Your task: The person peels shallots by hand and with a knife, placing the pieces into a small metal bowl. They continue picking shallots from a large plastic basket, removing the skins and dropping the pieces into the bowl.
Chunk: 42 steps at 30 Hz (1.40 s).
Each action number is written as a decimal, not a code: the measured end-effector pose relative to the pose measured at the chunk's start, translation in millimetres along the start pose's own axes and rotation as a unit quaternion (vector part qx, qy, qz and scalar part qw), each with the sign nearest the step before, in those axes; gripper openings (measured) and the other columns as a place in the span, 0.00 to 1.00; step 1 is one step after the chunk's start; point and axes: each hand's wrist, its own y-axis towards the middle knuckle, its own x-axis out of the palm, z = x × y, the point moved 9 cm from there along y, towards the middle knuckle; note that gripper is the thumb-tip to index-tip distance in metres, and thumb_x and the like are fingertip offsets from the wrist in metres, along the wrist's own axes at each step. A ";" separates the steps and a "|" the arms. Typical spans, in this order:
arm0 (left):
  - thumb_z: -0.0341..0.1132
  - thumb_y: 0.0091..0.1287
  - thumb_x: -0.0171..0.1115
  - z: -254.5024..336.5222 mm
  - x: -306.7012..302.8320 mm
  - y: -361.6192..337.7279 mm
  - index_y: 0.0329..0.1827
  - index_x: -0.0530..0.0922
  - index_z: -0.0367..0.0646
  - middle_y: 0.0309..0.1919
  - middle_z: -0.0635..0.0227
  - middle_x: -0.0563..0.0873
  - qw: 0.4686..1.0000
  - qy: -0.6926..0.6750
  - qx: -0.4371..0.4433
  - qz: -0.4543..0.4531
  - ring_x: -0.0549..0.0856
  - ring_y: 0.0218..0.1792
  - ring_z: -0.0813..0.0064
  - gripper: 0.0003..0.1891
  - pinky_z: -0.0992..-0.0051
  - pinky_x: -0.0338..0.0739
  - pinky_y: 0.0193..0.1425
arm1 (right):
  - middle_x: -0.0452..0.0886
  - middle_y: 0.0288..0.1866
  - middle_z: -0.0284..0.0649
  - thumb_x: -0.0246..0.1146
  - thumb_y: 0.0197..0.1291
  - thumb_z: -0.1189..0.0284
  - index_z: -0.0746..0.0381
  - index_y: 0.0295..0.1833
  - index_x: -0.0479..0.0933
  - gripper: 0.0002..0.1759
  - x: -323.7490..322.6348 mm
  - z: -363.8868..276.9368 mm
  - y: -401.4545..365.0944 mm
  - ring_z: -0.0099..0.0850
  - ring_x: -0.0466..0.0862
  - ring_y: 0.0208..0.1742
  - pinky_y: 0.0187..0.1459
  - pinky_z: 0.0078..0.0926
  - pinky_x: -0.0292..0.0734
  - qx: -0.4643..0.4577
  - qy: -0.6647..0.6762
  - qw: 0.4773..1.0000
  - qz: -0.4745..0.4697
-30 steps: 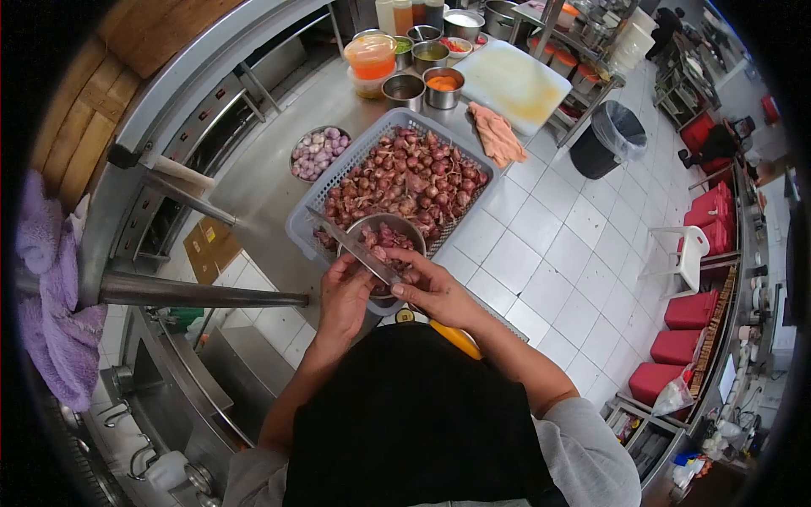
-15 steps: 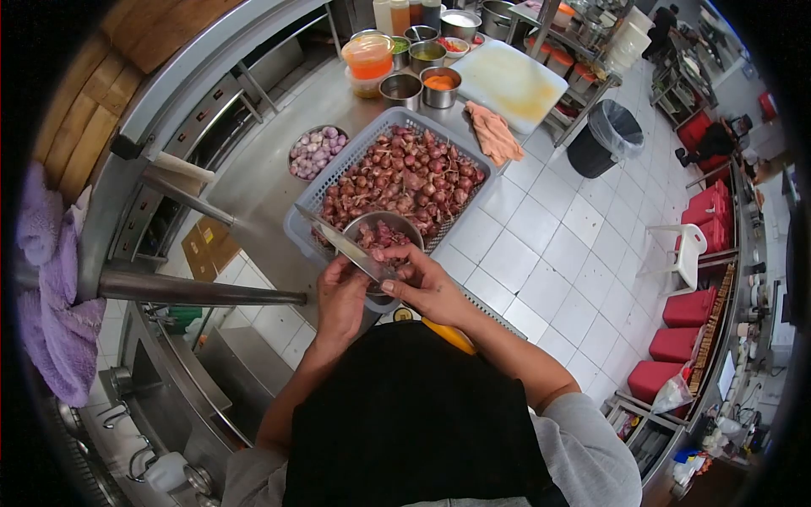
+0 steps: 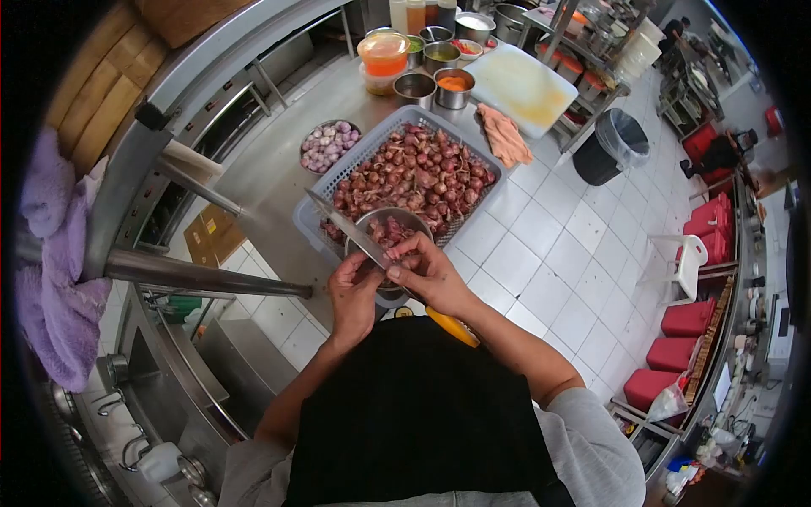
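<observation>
This is a working commercial kitchen, seen from above. At twelve o'clock, a stainless steel tabletop [image 3: 272,182] carries metal containers of sauces [image 3: 454,88], bottles [image 3: 415,15] and a large cutting board [image 3: 525,89]. At one o'clock I see steel shelving [image 3: 583,52] packed with containers. White floor tiles [image 3: 541,228] run toward three o'clock, past a lined black bin [image 3: 610,148] to red bins [image 3: 688,319] below a long counter. At eight o'clock stands more steel equipment [image 3: 247,363]. Two other people [image 3: 720,154] are farther off, between one and two o'clock.

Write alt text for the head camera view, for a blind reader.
A person's right hand holds a knife, left hand beside the blade, over a metal bowl near a grey basket of small red onions.
</observation>
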 end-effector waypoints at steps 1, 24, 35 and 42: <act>0.19 0.70 0.58 3.9 2.8 -1.2 0.54 0.77 0.30 0.49 0.59 0.85 1.000 0.022 0.005 0.004 0.84 0.49 0.74 0.11 0.74 0.78 0.58 | 0.82 0.43 0.35 0.68 0.66 0.71 0.60 0.51 0.70 0.14 -0.2 1.5 1.3 0.18 0.79 0.39 0.39 0.17 0.74 0.002 0.005 1.000 -0.006; 0.24 0.70 0.62 5.9 -10.9 14.1 0.52 0.76 0.38 0.47 0.62 0.85 0.990 -0.124 -0.061 -0.006 0.83 0.47 0.73 0.10 0.73 0.77 0.48 | 0.75 0.31 0.33 0.64 0.69 0.59 0.56 0.54 0.70 0.17 -31.1 32.2 7.3 0.22 0.71 0.22 0.23 0.18 0.61 0.177 0.104 0.978 0.043; 0.23 0.69 0.61 2.4 -9.6 18.6 0.54 0.78 0.37 0.48 0.62 0.85 0.988 -0.138 -0.055 -0.038 0.84 0.49 0.72 0.11 0.70 0.78 0.53 | 0.73 0.34 0.27 0.65 0.68 0.71 0.54 0.71 0.64 0.28 11.3 -25.0 -5.6 0.17 0.72 0.35 0.37 0.16 0.67 0.008 -0.065 0.997 -0.037; 0.23 0.69 0.60 14.2 -5.0 13.5 0.56 0.77 0.36 0.47 0.62 0.86 0.991 -0.126 -0.054 -0.012 0.85 0.50 0.72 0.13 0.70 0.78 0.58 | 0.74 0.38 0.28 0.66 0.66 0.77 0.60 0.71 0.66 0.30 21.7 -31.6 -5.8 0.15 0.71 0.36 0.38 0.15 0.67 -0.010 -0.092 0.995 -0.048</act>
